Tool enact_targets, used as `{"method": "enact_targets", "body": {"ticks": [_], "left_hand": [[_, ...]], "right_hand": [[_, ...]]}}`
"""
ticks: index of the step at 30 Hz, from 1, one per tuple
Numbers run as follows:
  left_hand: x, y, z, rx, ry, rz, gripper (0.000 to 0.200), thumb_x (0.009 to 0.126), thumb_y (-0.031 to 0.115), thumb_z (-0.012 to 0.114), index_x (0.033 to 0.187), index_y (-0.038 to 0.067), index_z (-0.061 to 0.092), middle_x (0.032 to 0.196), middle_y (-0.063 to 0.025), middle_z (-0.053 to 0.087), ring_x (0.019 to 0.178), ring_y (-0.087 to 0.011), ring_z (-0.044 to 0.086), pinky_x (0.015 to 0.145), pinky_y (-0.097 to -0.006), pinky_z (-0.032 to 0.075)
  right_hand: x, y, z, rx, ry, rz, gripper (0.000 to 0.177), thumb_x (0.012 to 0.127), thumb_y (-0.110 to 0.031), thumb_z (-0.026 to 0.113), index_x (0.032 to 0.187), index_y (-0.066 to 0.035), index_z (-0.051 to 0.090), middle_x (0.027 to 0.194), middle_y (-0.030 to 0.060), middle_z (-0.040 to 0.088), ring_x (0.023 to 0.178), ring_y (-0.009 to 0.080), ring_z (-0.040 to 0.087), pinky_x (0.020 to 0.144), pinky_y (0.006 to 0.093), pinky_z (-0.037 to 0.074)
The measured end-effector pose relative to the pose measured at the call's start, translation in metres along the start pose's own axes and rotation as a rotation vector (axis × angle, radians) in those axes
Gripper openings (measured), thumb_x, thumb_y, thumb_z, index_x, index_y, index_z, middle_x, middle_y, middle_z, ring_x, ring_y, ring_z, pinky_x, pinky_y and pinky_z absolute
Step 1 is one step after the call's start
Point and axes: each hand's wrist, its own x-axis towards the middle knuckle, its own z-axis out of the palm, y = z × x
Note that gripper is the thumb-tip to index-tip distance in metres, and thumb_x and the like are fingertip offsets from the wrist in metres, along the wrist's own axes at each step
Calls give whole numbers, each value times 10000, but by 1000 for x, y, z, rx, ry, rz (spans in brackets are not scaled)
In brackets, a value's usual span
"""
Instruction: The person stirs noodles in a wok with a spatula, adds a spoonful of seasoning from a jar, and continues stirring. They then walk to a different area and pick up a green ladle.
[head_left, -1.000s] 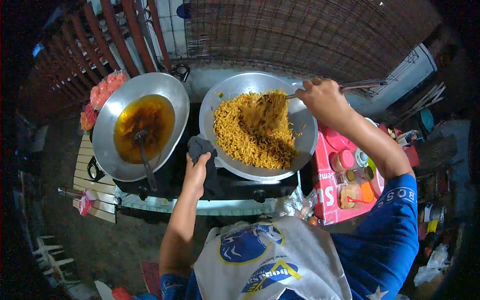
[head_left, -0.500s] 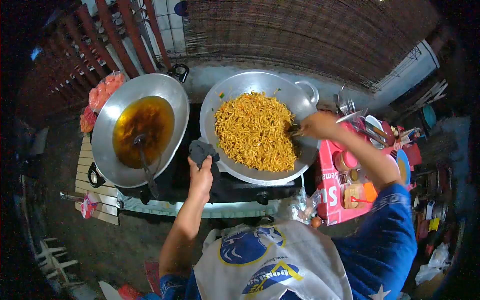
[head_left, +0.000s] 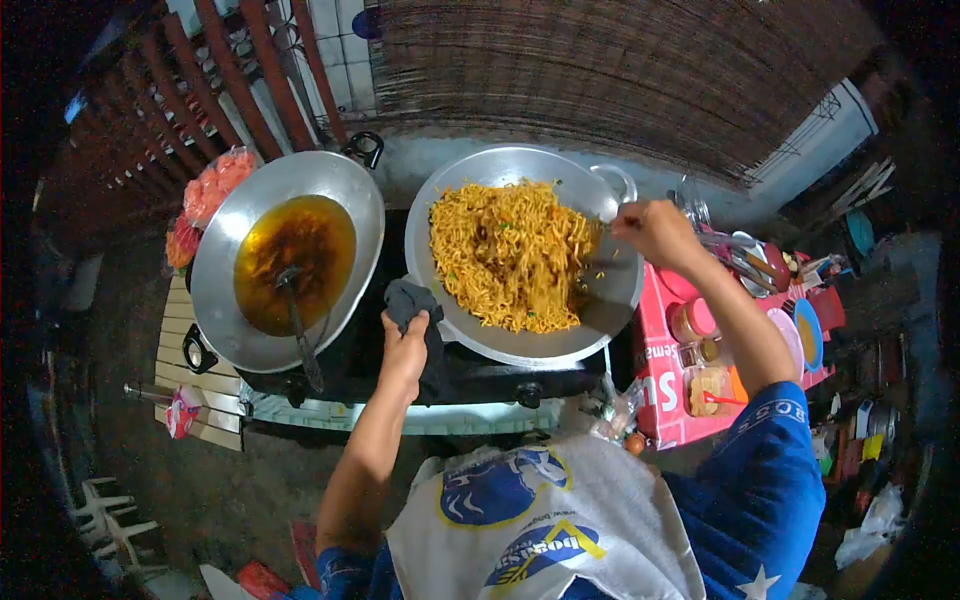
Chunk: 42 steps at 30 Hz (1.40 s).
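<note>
A large metal wok (head_left: 500, 165) stands on the stove, filled with yellow-brown fried noodles (head_left: 505, 260). My left hand (head_left: 404, 352) is closed on a dark grey cloth (head_left: 410, 300) at the wok's near left handle, which the cloth partly covers. Over the wok's right side, my right hand (head_left: 660, 232) grips the handle of a spatula (head_left: 606, 232). The spatula's working end is hidden among the noodles. Some noodles are blurred, lifted and falling near the middle and right of the heap.
To the left, a second wok (head_left: 215, 270) holds dark golden oil (head_left: 300, 245) with a long-handled utensil (head_left: 298, 325) resting in it. On the right, a red-covered table (head_left: 660, 400) carries jars (head_left: 692, 320), bowls and utensils. A slatted wooden surface (head_left: 175, 340) lies at far left.
My right hand has moved up and slightly right, and the noodles now tumble and spread. The cloth stays in my left hand. The whole view has shifted slightly.
</note>
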Motion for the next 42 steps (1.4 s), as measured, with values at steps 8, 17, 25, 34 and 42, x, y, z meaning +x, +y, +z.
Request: {"method": "enact_targets", "body": {"ticks": [8, 17, 25, 34, 42], "left_hand": [[-4, -4, -10, -172, -144, 27, 492, 808, 176, 504, 1244, 55, 312, 1209, -69, 419, 1119, -185, 383, 972, -325, 246], [-4, -3, -11, -90, -130, 56, 482, 808, 183, 517, 1236, 74, 324, 1206, -64, 420, 1122, -183, 374, 976, -329, 227], [9, -17, -13, -68, -168, 100, 545, 815, 203, 535, 1265, 80, 254, 1219, -73, 398, 1140, -198, 345, 978, -352, 223], [6, -11, -13, 0, -129, 124, 442, 825, 166, 533, 1194, 63, 313, 1105, -69, 454, 1002, -172, 441, 860, -279, 339], [7, -12, -16, -94, -202, 100, 453, 824, 164, 539, 1195, 61, 298, 1089, -68, 459, 974, -161, 456, 844, -282, 358]], "right_hand": [[-16, -57, -41, -586, 266, -293, 183, 705, -138, 503, 842, -200, 607, 782, 38, 573, 723, 199, 579, 588, 329, 474], [-2, -61, -74, -836, -125, -199, 125, 669, -169, 560, 761, -108, 620, 691, 101, 615, 654, 264, 623, 497, 363, 481], [-13, -39, 17, -406, -582, -45, 244, 711, -244, 553, 894, -96, 617, 845, 119, 610, 814, 278, 592, 664, 408, 487], [-37, -58, 81, 120, -55, 336, 194, 724, -242, 577, 906, -198, 629, 785, 122, 614, 754, 304, 592, 668, 412, 469], [-44, -66, 3, -312, 50, 272, 189, 683, -184, 554, 849, -217, 638, 755, 107, 615, 679, 288, 604, 580, 382, 492]]}}
